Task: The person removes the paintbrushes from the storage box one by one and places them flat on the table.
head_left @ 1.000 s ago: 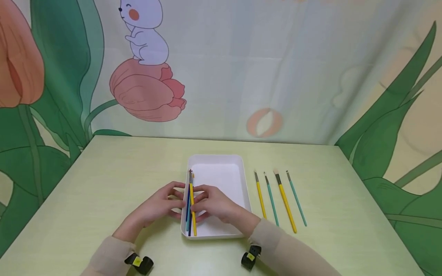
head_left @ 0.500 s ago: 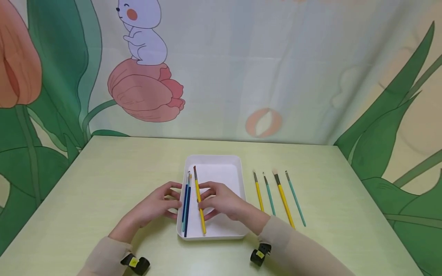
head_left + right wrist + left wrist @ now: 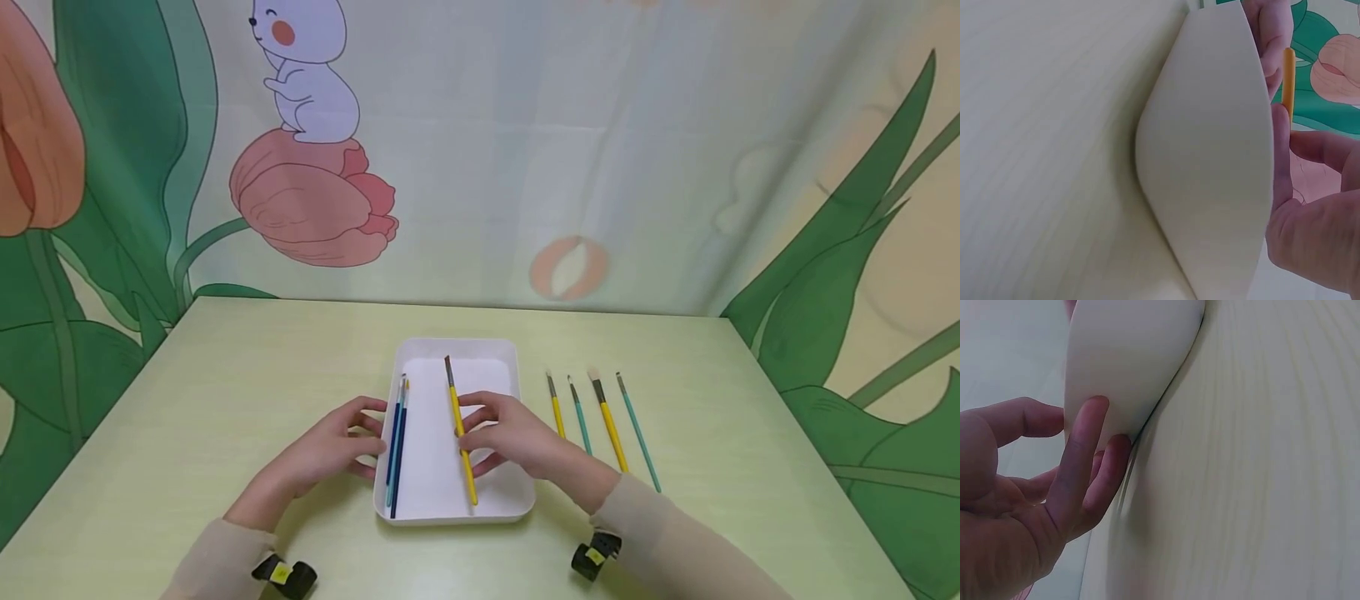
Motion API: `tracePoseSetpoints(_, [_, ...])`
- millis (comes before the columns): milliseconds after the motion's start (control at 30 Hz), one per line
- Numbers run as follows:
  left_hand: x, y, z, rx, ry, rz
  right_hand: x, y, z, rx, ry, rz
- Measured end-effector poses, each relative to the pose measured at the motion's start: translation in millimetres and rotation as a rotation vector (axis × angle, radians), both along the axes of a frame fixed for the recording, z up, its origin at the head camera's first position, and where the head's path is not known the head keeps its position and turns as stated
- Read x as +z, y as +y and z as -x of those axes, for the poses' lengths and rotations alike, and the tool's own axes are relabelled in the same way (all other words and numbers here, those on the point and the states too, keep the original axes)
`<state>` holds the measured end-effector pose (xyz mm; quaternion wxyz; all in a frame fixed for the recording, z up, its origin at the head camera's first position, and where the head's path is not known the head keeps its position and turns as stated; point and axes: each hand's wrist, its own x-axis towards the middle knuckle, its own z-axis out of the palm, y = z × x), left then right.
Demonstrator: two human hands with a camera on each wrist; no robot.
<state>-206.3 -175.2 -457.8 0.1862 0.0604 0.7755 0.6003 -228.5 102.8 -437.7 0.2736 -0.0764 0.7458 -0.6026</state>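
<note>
In the head view, my right hand [image 3: 513,433] pinches a yellow paintbrush [image 3: 468,477] over the middle of a white tray [image 3: 506,500]. Its dark red bristles point toward the far end. The right wrist view shows the tip of the yellow handle [image 3: 1289,75] sticking out beyond the fingers, above the rim. My left hand [image 3: 333,446] touches the tray's left side, and the left wrist view has its fingertips against the outer wall [image 3: 1129,369]. Slim dark blue paintbrushes [image 3: 399,458] and a light blue one lie along the tray's left inner edge.
Right of the tray, a row of yellow and teal paintbrushes lies on the pale wooden table, including a thick yellow one [image 3: 611,427] and a teal one [image 3: 639,429]. The right forearm covers their lower ends. A printed curtain [image 3: 480,167] hangs behind the table.
My right hand has carried the yellow paintbrush rightward, away from the brushes along the tray's left edge to its middle. The left hand keeps touching the tray's left side.
</note>
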Motion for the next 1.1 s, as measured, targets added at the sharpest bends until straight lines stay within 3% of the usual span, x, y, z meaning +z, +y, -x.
tracePoseSetpoints(600, [0.3,-8,0.5,-0.006,0.0,-0.001,-2.3,31,-0.9,-0.002,0.024,0.004])
tracePoseSetpoints(1100, [0.9,-14,-1.1,-0.008,0.007,-0.012,4.9,54,-0.7,-0.07,0.071,-0.003])
